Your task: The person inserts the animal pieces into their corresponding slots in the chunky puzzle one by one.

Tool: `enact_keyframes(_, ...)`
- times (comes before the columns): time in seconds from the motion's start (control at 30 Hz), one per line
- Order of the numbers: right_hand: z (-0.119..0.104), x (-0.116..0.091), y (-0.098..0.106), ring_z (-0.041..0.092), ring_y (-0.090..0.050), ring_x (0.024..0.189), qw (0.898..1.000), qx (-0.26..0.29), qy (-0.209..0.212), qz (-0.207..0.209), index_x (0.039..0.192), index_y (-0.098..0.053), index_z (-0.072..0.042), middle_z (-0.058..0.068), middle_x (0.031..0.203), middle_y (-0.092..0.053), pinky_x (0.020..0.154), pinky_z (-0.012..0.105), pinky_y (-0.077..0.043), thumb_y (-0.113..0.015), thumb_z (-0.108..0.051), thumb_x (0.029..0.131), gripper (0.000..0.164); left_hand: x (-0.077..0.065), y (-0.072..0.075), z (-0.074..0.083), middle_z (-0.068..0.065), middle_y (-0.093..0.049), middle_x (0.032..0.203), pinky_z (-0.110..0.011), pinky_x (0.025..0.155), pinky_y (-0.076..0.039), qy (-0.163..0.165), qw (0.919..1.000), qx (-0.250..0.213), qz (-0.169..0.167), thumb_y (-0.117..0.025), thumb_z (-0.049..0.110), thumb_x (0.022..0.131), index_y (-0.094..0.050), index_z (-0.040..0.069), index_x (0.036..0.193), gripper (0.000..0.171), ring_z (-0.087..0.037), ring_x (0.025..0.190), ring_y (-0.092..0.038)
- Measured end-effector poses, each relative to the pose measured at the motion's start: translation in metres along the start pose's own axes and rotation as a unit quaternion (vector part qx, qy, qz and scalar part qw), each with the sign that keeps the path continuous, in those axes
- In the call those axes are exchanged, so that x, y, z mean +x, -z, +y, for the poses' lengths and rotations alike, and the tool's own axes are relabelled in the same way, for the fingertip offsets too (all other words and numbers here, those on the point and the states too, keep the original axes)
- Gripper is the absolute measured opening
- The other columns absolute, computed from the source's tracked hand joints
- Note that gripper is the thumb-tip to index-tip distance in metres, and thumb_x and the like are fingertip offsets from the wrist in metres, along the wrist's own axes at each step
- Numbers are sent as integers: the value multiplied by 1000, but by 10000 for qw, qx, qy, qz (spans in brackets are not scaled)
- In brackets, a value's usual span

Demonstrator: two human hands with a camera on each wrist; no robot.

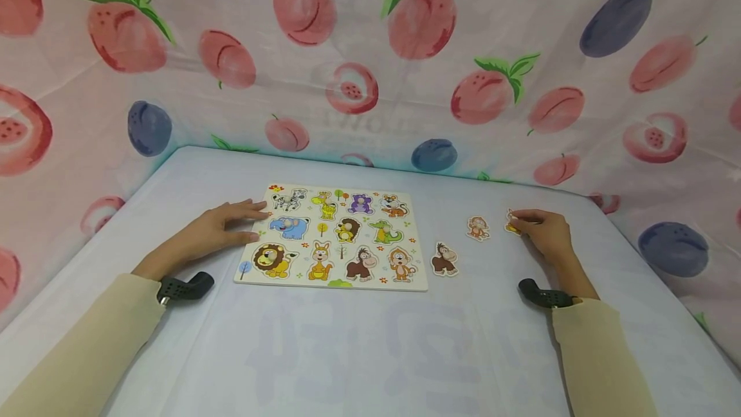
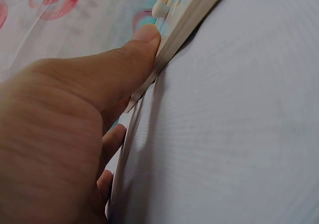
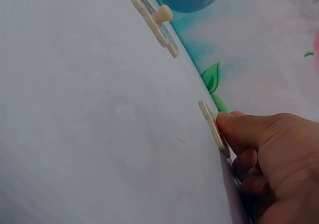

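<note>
A pale animal puzzle board (image 1: pixel 341 283) lies flat on the table, printed with a zebra, an elephant, a lion and several other animals. My left hand (image 1: pixel 222 227) rests at its left edge, fingers extended; in the left wrist view the thumb (image 2: pixel 134 55) touches the board's side, near a small knob (image 2: pixel 160 7). To the right, my right hand (image 1: pixel 547 233) pinches a small yellow-orange puzzle piece (image 1: pixel 511 225) between thumb and finger, mostly covered by the fingers. The right wrist view shows this piece (image 3: pixel 215 129) edge-on, low at the table surface.
Between the board and my right hand lie a gorilla puzzle piece (image 1: pixel 444 259) and a monkey puzzle piece (image 1: pixel 478 228). A white cloth covers the table (image 1: pixel 347 352). Behind it hangs a fruit-printed curtain (image 1: pixel 370 37). Each wrist wears a black camera band (image 1: pixel 185 287).
</note>
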State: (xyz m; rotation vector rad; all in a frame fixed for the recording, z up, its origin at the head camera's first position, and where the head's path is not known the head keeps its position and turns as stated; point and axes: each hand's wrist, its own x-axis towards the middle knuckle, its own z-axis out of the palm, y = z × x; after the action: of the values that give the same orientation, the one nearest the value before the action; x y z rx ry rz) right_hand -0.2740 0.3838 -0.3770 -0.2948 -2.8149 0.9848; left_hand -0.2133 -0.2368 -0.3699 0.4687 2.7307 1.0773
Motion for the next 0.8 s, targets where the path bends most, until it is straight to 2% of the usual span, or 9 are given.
enact_keyframes(0.23, 0, 0, -2, 35, -50, 114, 10000, 4, -44, 56, 119, -66, -2, 20, 125, -59, 94, 48, -43, -60, -37, 94, 43, 1, 0, -1, -1, -35, 152, -64, 109, -12, -48, 9999, 94, 3, -67, 43, 87, -56, 21, 136, 55, -30, 143, -17)
enact_keyframes(0.57, 1, 1, -3, 36, -50, 115, 9999, 58, -2, 90, 119, -66, -1, 21, 125, -59, 95, 49, -43, -59, -35, 95, 42, 0, 0, 0, -1, -33, 153, -68, 107, -8, 1, 10000, 71, -12, -66, 45, 88, -56, 23, 136, 54, -31, 144, -16)
enact_keyframes(0.8, 2, 3, -2, 36, -49, 117, 10000, 53, 39, 27, 120, -65, -1, 21, 127, -58, 96, 49, -44, -57, -34, 96, 41, 0, 1, 0, 1, -35, 152, -67, 107, -11, -60, 10000, 12, -20, -66, 45, 88, -56, 25, 136, 53, -30, 144, -16)
